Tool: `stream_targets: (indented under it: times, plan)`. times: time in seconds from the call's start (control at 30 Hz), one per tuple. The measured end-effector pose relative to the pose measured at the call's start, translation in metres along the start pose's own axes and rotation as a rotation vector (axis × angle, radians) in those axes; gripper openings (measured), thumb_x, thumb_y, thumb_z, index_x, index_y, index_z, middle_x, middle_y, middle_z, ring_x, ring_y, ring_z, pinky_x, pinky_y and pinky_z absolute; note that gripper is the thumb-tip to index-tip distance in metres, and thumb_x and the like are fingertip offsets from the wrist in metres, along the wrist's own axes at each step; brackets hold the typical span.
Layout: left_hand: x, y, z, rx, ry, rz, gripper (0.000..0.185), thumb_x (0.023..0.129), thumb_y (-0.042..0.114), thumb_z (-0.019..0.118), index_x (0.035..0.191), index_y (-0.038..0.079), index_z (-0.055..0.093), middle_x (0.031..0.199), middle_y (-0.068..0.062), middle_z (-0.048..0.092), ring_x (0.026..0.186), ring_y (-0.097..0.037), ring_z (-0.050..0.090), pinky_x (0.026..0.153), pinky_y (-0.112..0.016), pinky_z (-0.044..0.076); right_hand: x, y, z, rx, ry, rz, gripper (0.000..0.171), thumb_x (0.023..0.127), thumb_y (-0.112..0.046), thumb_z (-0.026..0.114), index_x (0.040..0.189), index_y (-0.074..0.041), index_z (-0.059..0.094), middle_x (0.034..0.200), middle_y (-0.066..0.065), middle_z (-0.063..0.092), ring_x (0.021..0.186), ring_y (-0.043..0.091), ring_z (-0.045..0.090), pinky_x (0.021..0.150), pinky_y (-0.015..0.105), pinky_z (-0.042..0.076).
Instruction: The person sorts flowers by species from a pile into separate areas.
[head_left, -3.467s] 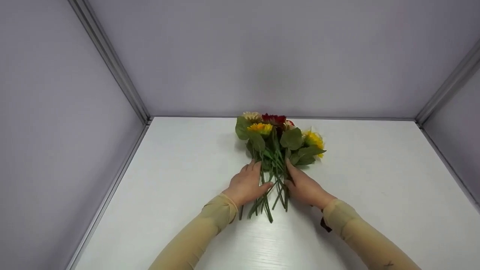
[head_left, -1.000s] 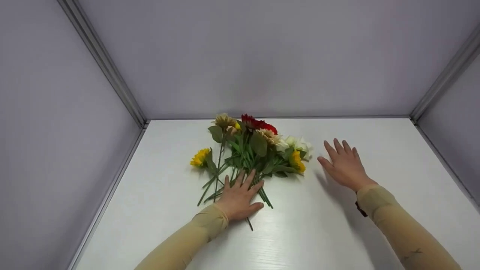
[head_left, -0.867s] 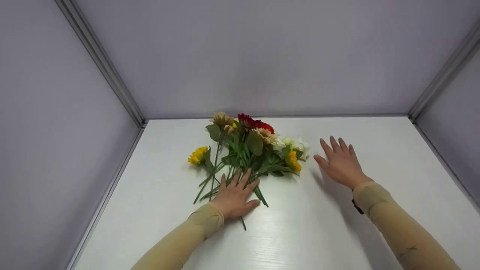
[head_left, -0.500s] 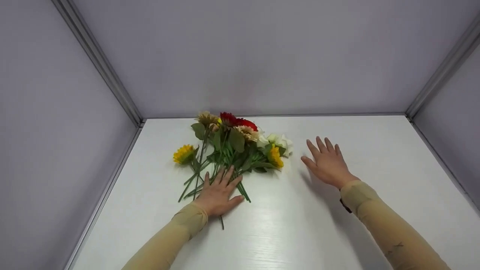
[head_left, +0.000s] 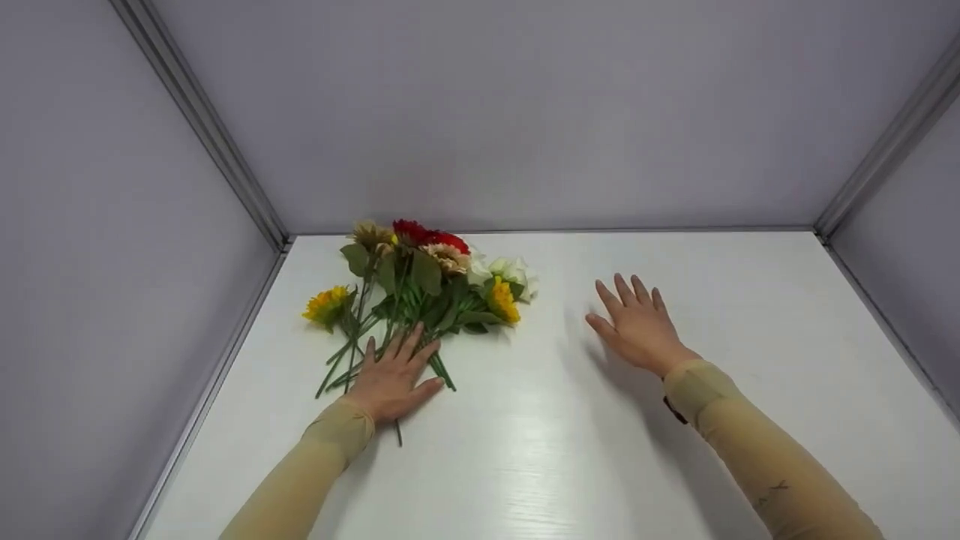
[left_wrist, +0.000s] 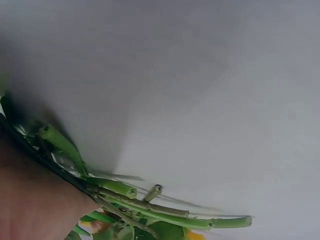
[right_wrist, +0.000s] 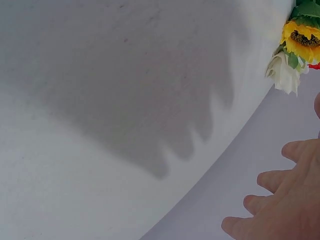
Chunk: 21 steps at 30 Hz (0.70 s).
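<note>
A bunch of artificial flowers (head_left: 420, 285) lies on the white table (head_left: 570, 450) at the back left, stems toward me. It has a red bloom (head_left: 429, 235), a white one (head_left: 511, 271) and two yellow sunflowers (head_left: 326, 305). My left hand (head_left: 390, 371) rests flat, fingers spread, on the green stems (left_wrist: 165, 212). In the left wrist view only the heel of the left hand (left_wrist: 30, 200) shows. My right hand (head_left: 637, 326) is open with fingers straight, right of the bunch and apart from it. The right wrist view shows its fingers (right_wrist: 285, 210) above their shadow, with a sunflower (right_wrist: 302, 40) beyond.
Grey walls close the table in at the back (head_left: 525, 112), left and right, with metal corner rails (head_left: 210, 135). One sunflower lies close to the left wall.
Both hands had gripped the stems as one bunch; the right let go and the flowers fanned out. Over the last second my left hand slid the bunch left, and the right hand drifted left too.
</note>
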<state>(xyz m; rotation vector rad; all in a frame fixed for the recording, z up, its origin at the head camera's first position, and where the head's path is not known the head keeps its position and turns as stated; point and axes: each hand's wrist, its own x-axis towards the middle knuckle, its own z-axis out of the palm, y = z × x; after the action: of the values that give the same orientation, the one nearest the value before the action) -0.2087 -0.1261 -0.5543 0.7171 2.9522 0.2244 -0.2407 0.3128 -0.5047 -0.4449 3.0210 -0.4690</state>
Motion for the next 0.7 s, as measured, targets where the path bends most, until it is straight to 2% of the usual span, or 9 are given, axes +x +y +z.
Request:
stream_targets:
  times: [0.33,0.57,0.7]
  plan:
    - [-0.005,-0.013,0.000,0.007,0.018,-0.012,0.077,0.102,0.069,0.036,0.164,0.026,0.027,0.171,-0.010,0.008,0.153,-0.041,0.014,0.115,-0.075,0.007,-0.017,0.002,-0.004,-0.028,0.019,0.015,0.072,0.109,-0.056,0.034,0.164,-0.010,0.023,0.167,0.026,0.014,0.153,0.048,0.004,0.119,0.068,0.003]
    - [0.000,-0.003,-0.003,-0.002,0.015,0.004,0.074,0.102,0.069,0.037,0.163,0.027,0.029,0.171,-0.009,0.011,0.153,-0.042,0.014,0.116,-0.073,0.002,-0.030,0.013,-0.009,-0.040,0.015,0.044,0.072,0.109,-0.055,0.034,0.164,-0.011,0.021,0.167,0.026,0.013,0.153,0.048,0.004,0.119,0.068,0.002]
    - [0.002,0.001,-0.013,0.003,0.077,0.023,0.071,0.102,0.069,0.040,0.159,0.026,0.041,0.168,-0.008,0.025,0.152,-0.042,0.021,0.118,-0.071,0.001,-0.033,0.018,-0.010,-0.040,0.024,0.041,0.072,0.109,-0.056,0.033,0.164,-0.011,0.021,0.167,0.025,0.013,0.153,0.048,0.003,0.119,0.067,0.002]
